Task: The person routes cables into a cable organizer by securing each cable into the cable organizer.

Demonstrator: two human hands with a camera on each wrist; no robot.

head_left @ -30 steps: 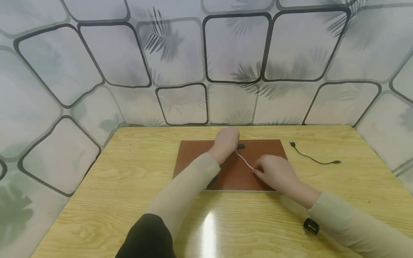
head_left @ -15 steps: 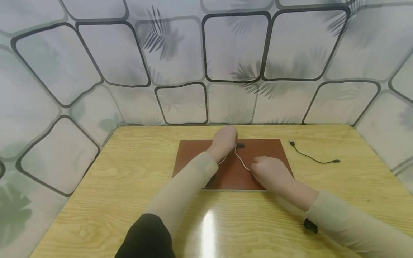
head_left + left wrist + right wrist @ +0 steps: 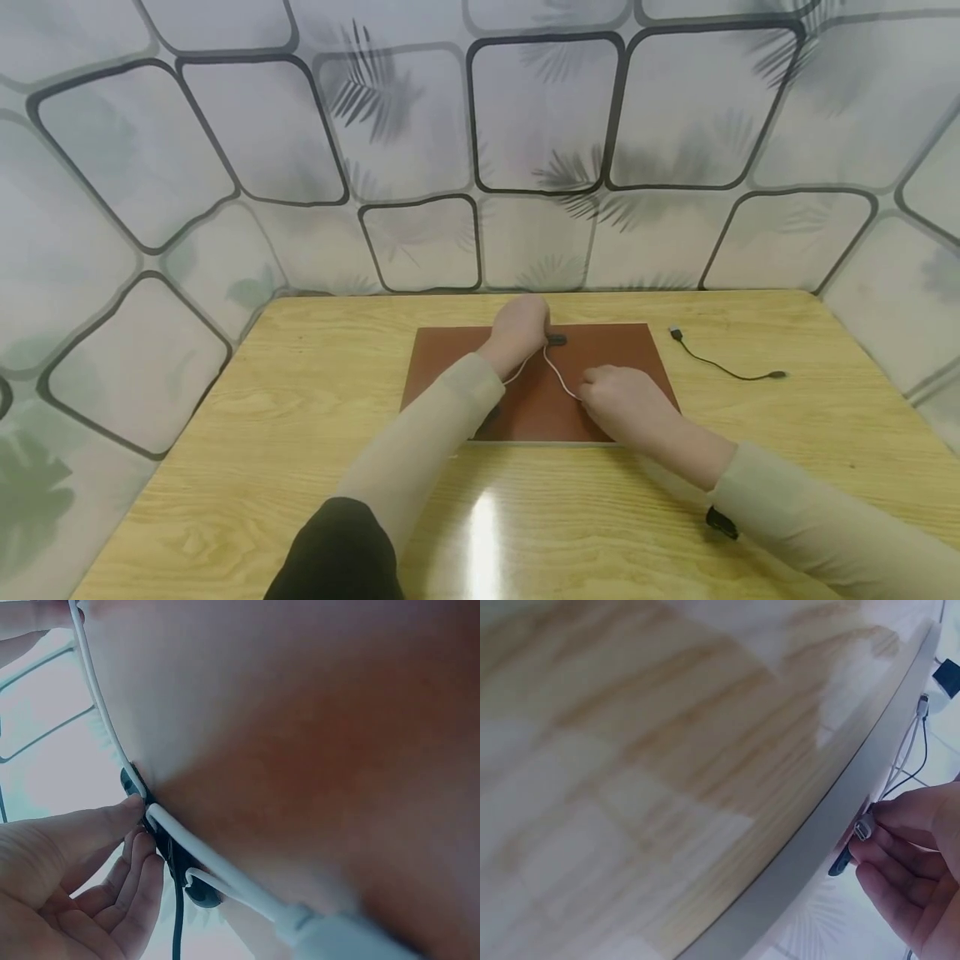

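Observation:
My left hand is at the back of a brown board, by a black cable clip. Its thumb and fingers pinch a white cable at the clip, seen in the left wrist view. A black cable also runs from the clip, and a white plug shows nearby. Nearer the board's right side, my right hand pinches the white cable's end. In the right wrist view, a metal-tipped USB plug sticks out between its thumb and fingers.
A short black USB cable lies on the wooden table to the right of the board. Under my right sleeve is a small black object. A patterned backdrop stands behind the table.
My right hand has shifted slightly left, and its fingers curl more over the cable end. A stretch of white cable now shows beside my left wrist. The left hand stays by the clip.

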